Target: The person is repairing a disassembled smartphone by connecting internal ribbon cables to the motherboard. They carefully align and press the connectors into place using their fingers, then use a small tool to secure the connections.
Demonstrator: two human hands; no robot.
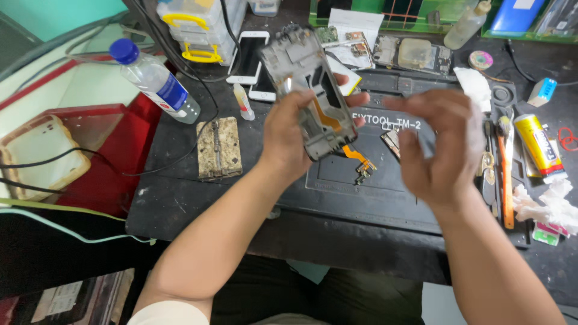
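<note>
Water bottle (155, 80), white phones (253, 63), glue tube (540, 144)

phone frame (310, 96) above mat (361, 186), bottle (158, 81) far left.

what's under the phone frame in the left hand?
Under the phone frame, an orange ribbon cable dangles over the dark work mat. The left hand and the frame hide the mat directly behind them.
</note>
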